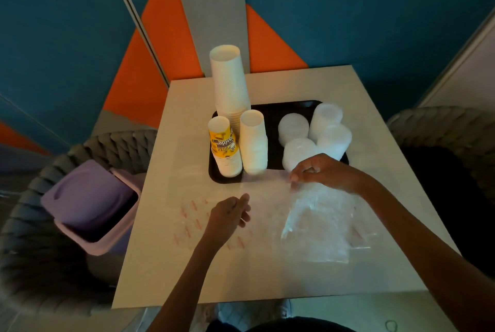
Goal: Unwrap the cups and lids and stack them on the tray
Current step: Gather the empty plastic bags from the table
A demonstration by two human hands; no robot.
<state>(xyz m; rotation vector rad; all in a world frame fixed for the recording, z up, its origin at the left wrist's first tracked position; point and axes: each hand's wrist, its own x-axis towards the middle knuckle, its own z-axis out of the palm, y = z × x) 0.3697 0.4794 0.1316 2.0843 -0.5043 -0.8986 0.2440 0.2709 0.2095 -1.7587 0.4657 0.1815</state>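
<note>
Cups point(253, 141) and lids point(325, 120) stand stacked on the tray point(272, 120) at 12 o'clock; right hand point(321, 171) pinches an empty wrapper point(318, 222), likely to clear it; left hand point(227, 216) grip unclear.

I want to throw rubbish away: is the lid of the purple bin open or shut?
Open. The lid of the bin is tilted, and a dark gap shows along its right side.

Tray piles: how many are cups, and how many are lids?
Cup piles: 3
Lid piles: 4
Total on the tray: 7
</note>
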